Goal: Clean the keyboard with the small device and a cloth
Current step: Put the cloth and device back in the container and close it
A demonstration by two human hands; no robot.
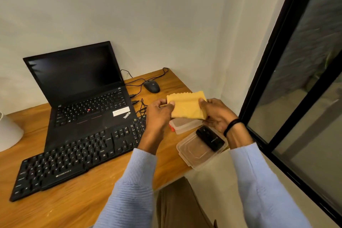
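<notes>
The black keyboard (77, 157) lies slantwise along the desk's (74, 207) near edge. At the right edge, the small black device (210, 138) sits in a clear container (187, 156). Above it, the left hand (157, 114) and right hand (216, 114) hold the yellow cloth (187, 106) between them, fingers (171, 103) clamped on its sides. Beyond are an open laptop (83, 87) and a mouse (151, 86).

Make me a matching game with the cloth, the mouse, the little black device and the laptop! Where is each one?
Things:
1 cloth
2 mouse
3 small device
4 laptop

Places or states:
A open, screen dark
B held by left hand and right hand
C resting on the clear container
D on the desk, near the wall

Pairs: 1-B, 2-D, 3-C, 4-A
</notes>
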